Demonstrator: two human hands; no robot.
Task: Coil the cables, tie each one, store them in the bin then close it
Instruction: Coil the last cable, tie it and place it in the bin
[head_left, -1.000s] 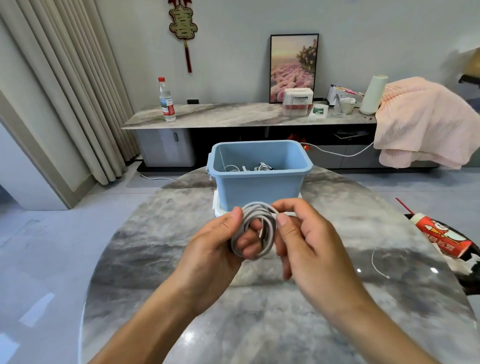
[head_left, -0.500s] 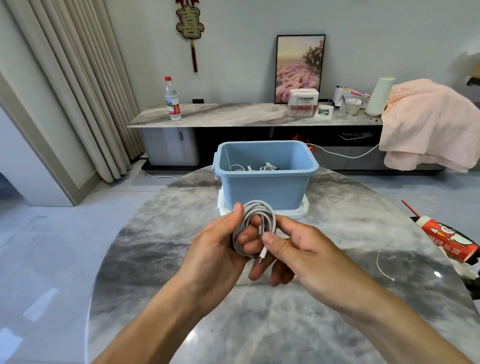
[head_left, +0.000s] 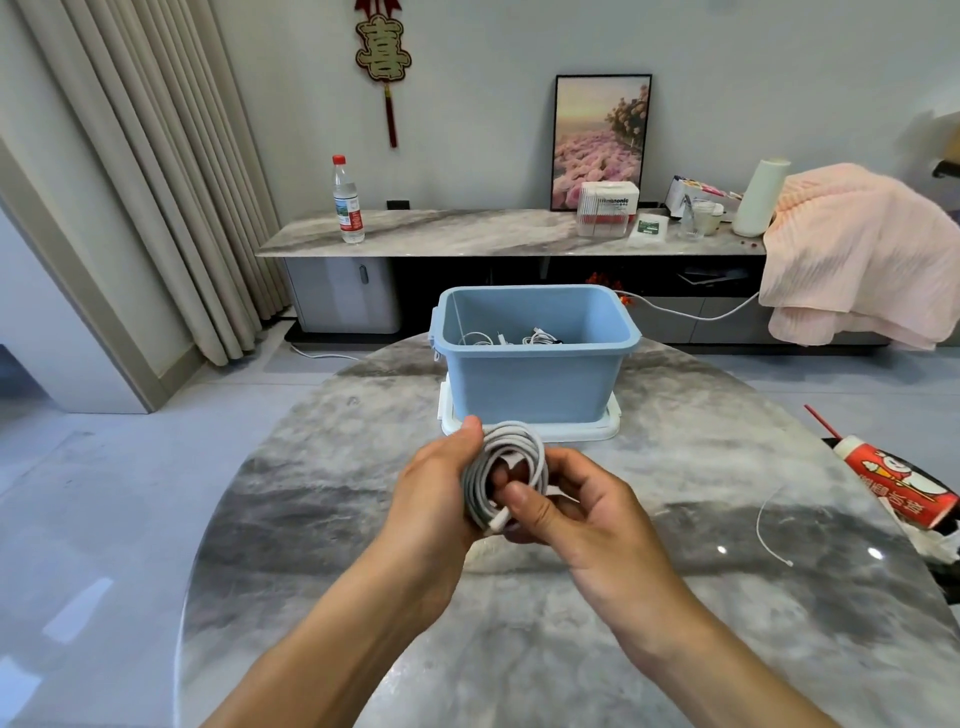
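Head view, centre of the frame: the left hand (head_left: 436, 493) grips the coiled white cable (head_left: 506, 470) so its loops stay together, while the right hand (head_left: 576, 512) pinches the loose plug end, probably to tie it. Just above, the open blue bin (head_left: 535, 384) stands on its white lid (head_left: 608, 423), holding 2 or more cables.

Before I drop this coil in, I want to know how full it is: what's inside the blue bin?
Inside the blue bin, a few white cables show above the near wall. That wall hides the floor and anything lower, so how full it is can't be told.
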